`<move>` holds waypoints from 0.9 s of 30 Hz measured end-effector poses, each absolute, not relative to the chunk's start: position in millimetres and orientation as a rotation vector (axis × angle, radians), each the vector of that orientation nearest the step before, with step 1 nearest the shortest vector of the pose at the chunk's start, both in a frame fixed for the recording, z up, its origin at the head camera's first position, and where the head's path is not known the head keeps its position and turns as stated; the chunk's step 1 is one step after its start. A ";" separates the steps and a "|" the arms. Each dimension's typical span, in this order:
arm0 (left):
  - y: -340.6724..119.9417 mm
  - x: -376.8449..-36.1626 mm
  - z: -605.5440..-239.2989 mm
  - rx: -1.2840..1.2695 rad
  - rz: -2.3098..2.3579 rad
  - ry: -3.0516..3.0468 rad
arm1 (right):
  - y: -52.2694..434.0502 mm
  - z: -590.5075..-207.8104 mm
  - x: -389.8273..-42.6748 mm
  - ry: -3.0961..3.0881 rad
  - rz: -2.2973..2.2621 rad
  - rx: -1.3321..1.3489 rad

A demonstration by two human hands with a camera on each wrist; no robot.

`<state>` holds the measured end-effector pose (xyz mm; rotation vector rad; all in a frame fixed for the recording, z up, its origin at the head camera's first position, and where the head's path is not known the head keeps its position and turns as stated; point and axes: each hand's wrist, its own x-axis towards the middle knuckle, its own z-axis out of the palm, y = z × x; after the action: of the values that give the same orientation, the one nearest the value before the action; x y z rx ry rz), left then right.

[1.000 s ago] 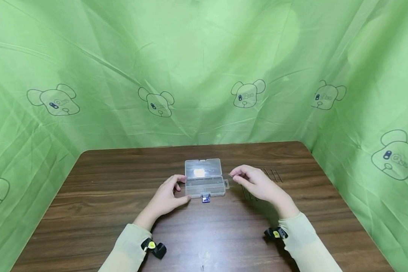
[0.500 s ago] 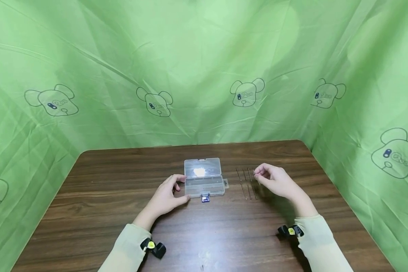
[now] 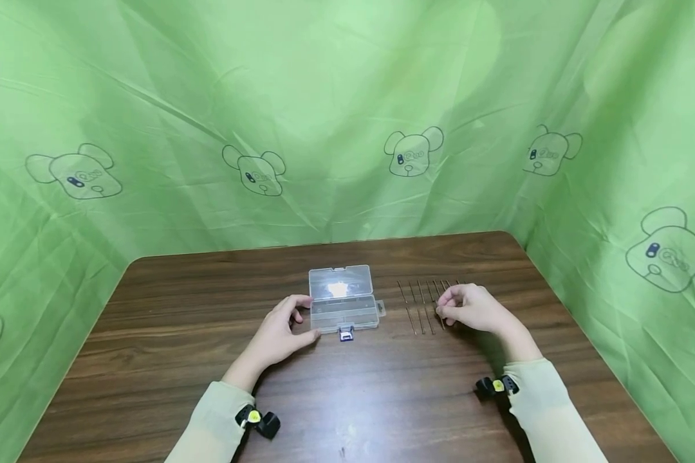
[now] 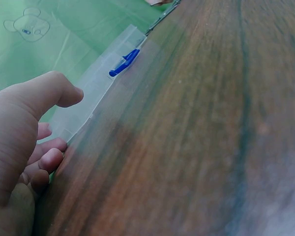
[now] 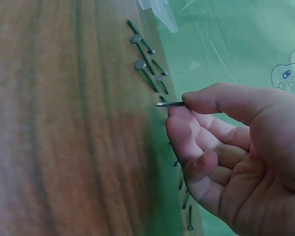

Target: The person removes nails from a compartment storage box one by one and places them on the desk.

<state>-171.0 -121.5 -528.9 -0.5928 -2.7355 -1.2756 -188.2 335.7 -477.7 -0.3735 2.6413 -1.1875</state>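
Fingers (image 5: 196, 101) around a nail (image 5: 169, 103)

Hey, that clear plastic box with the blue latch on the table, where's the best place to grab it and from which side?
Probably the box's short left end, coming from the left. The left hand already rests there; the lid stands open behind and the blue latch sticks out in front.

One clear plastic box (image 3: 343, 302) with one blue latch (image 3: 345, 334) sits on the desk (image 3: 168, 334). Nails (image 3: 419, 303) lie in two rows — roughly nine or ten visible, the exact count unclear — plus one nail (image 5: 170, 103) pinched.
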 end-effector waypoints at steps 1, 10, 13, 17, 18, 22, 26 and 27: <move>-121.6 -170.9 -528.5 -0.591 -1.271 -2.738 | 335.0 -478.1 -188.0 2.634 -1.197 -0.373; -121.4 -170.8 -527.9 -0.605 -1.280 -2.731 | 336.4 -485.2 -185.7 2.602 -1.220 -0.316; -121.3 -171.1 -527.2 -0.603 -1.282 -2.736 | 336.7 -487.5 -185.8 2.619 -1.215 -0.310; -121.8 -171.8 -527.6 -0.600 -1.280 -2.741 | 336.4 -490.8 -187.3 2.652 -1.190 -0.291; -121.9 -171.8 -527.6 -0.598 -1.277 -2.742 | 336.6 -491.6 -187.8 2.657 -1.187 -0.287; -122.0 -172.1 -528.2 -0.598 -1.271 -2.739 | 337.9 -494.8 -189.4 2.659 -1.194 -0.295; -121.4 -171.8 -528.0 -0.598 -1.276 -2.737 | 341.0 -497.7 -190.3 2.651 -1.212 -0.310; -121.3 -171.8 -528.0 -0.598 -1.278 -2.737 | 342.1 -498.4 -190.6 2.648 -1.214 -0.312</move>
<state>-171.8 -121.3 -528.0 -0.5982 -2.7367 -1.2778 -190.6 342.1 -498.4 -0.3124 2.6483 -1.2142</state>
